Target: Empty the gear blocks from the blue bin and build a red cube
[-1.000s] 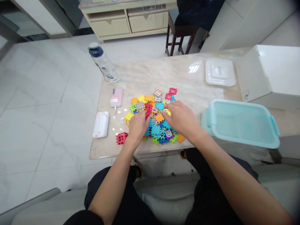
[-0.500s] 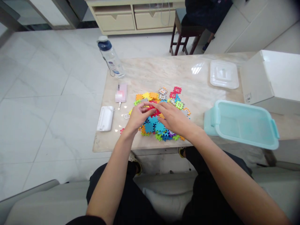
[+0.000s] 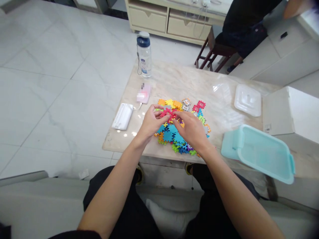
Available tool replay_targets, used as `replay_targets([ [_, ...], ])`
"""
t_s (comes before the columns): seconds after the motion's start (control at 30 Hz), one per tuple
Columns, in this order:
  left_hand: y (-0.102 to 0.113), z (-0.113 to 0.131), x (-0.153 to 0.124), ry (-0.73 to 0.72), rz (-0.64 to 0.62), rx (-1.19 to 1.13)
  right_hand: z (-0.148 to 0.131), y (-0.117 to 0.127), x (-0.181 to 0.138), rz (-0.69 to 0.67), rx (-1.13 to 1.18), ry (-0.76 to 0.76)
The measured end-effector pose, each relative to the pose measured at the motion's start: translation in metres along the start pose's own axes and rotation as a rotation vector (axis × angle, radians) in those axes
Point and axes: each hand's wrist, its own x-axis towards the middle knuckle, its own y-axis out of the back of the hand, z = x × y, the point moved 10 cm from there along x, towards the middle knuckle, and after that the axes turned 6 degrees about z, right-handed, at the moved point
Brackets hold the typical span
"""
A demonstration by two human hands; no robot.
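Note:
Between my two hands, just above the pile, are red interlocking puzzle blocks point(image 3: 167, 113). My left hand point(image 3: 153, 122) pinches their left side, thumb in front and fingers behind. On the right side, the thumb and fingers of my right hand point(image 3: 191, 127) close on the red blocks too. Below and around them lies a heap of coloured interlocking blocks point(image 3: 168, 136) in blue, green, orange and yellow. Some small window-shaped pieces point(image 3: 186, 102) lie at the heap's far side. My hands hide part of the heap.
A clear bottle point(image 3: 144, 58) stands at the far left of the table, near a pink phone point(image 3: 144, 94) cabled to a white power bank point(image 3: 123, 116). At right are a turquoise bin point(image 3: 231, 146), a translucent lid point(image 3: 248, 100) and a white box point(image 3: 279, 113). A person point(image 3: 245, 30) is beyond the table.
My view has turned, so the table appears shifted and tilted. My hands have drawn slightly apart, showing more of the red blocks, which both still hold.

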Motion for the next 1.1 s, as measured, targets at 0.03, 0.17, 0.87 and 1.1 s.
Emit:
replay_targets([
  [0.03, 0.003, 0.001, 0.002, -0.022, 0.031, -0.005, 0.001, 0.001, -0.001, -0.001, -0.003, 0.001],
  [0.17, 0.001, 0.002, 0.008, -0.048, 0.045, 0.019, 0.01, 0.008, -0.005, -0.01, -0.013, -0.026],
  [0.87, 0.049, 0.006, 0.036, -0.087, 0.286, 0.078, 0.007, 0.019, -0.014, -0.155, -0.145, 0.047],
  [1.1, 0.087, -0.001, 0.011, -0.196, 0.329, 0.132, -0.035, -0.032, -0.024, -0.306, -0.164, 0.154],
])
